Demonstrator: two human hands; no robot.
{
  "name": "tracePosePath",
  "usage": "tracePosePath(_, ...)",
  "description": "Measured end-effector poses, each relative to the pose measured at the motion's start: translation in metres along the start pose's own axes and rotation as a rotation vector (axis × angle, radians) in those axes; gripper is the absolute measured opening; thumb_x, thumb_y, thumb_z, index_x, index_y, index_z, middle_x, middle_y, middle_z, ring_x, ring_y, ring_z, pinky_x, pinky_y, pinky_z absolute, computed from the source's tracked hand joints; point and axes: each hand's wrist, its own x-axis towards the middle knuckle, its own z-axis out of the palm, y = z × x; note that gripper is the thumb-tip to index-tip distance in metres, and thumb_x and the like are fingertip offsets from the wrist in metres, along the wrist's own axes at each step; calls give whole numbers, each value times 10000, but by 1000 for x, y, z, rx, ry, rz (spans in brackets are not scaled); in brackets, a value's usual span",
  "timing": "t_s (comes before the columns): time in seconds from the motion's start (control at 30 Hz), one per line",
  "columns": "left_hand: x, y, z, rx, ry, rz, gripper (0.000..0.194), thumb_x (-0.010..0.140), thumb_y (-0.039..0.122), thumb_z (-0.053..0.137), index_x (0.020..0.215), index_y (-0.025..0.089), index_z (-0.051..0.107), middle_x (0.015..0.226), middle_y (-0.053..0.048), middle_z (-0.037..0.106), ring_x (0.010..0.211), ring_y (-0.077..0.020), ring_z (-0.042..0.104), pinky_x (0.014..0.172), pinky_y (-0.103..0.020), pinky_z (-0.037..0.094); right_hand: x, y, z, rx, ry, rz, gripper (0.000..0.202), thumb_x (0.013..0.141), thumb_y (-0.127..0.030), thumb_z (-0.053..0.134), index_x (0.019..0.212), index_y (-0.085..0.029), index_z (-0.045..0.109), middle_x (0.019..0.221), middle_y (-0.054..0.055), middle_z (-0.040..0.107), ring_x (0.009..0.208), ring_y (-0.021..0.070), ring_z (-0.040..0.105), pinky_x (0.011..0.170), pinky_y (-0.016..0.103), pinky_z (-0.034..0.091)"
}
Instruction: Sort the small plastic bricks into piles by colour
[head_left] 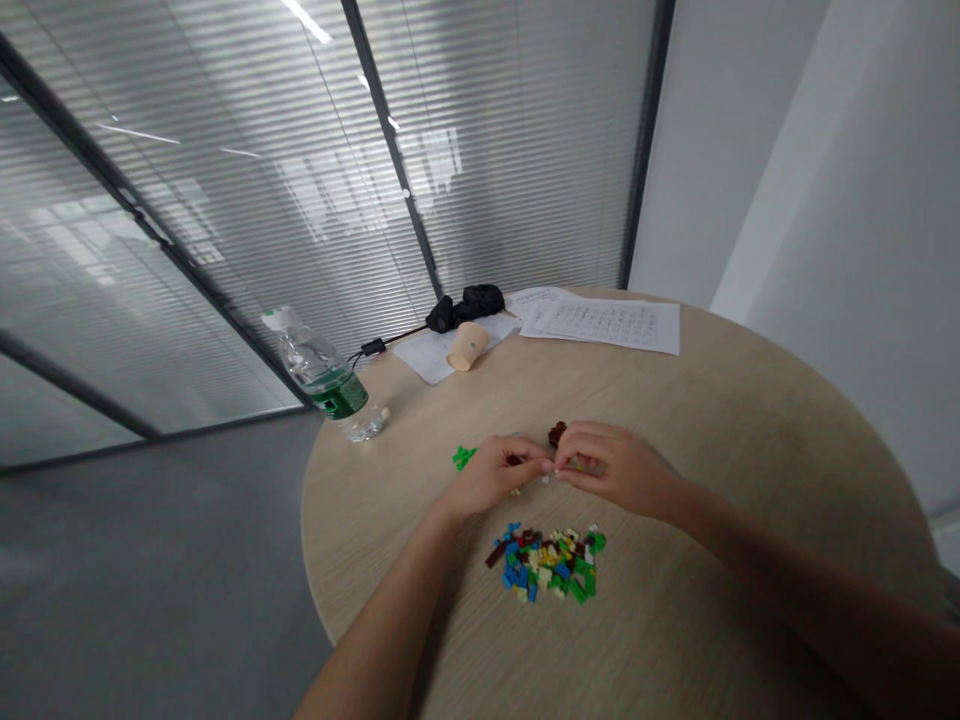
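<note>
My left hand [495, 474] and my right hand [611, 465] meet above the middle of the round table, their fingertips pinched close together. Whatever lies between the fingertips is too small to make out. Dark brown pieces [556, 433] show just behind my right fingers, and green pieces [463, 457] lie to the left of my left hand. A few small pale pieces are by the fingertips. Nearer to me, a loose pile of small coloured bricks [551, 562] in blue, green, yellow, cream and dark red lies on the wood.
A clear bottle with a green label [337, 392] stands at the table's left edge. Farther back are a paper cup [467, 346] on its side, a black bundle [484, 300] with a cord, and printed sheets [607, 324]. The round table [765, 430] reaches toward a glass partition and white wall.
</note>
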Motion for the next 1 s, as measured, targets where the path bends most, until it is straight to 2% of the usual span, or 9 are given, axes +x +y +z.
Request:
tracePosePath(0.17, 0, -1, 2, -27, -8, -22, 281, 735, 380, 618, 739, 102, 659, 694, -25, 594, 627, -98, 494, 588, -214, 381, 0, -1, 0, -9, -13, 12, 69, 820, -236, 568, 779, -181, 575, 763, 14, 601, 692, 113, 535, 646, 225, 411)
tracePosePath(0.33, 1, -2, 3, 43, -2, -39, 224, 751, 330, 600, 727, 111, 641, 638, 9, 537, 572, -74, 446, 535, -189, 343, 0, 0, 0, -48, -49, 22, 65, 823, -238, 565, 804, -179, 583, 775, 11, 602, 647, 103, 512, 613, 214, 395)
tracePosePath(0.5, 1, -3, 1, 424, 21, 34, 75, 730, 175, 583, 711, 142, 647, 684, -3, 550, 655, -101, 477, 613, -205, 366, 0, 5, -6, -146, -105, 44, 26, 798, -192, 572, 807, -172, 586, 768, 11, 598, 628, 109, 505, 622, 229, 389)
tracePosePath(0.63, 0, -4, -2, 637, 13, 69, 80, 747, 184, 579, 712, 163, 648, 689, -11, 554, 721, -130, 496, 660, -227, 370, -1, 8, -10, -176, -115, 55, 57, 804, -178, 542, 816, -174, 597, 775, 19, 607, 626, 113, 513, 628, 237, 393)
tracePosePath(0.83, 0, -12, -4, 688, -11, 98, 93, 767, 235, 591, 722, 178, 649, 712, -18, 566, 771, -146, 510, 699, -234, 378, 1, 5, -11, -192, -163, 38, 82, 796, -154, 536, 812, -174, 613, 785, 23, 622, 630, 115, 519, 631, 241, 392)
tracePosePath(1.0, 2, -16, -3, 677, -28, 152, 99, 781, 235, 591, 733, 179, 655, 736, -21, 580, 799, -146, 515, 729, -233, 378, 0, 3, -14, -148, -300, 73, 91, 762, -147, 557, 770, -178, 642, 731, 10, 623, 620, 113, 525, 599, 229, 377)
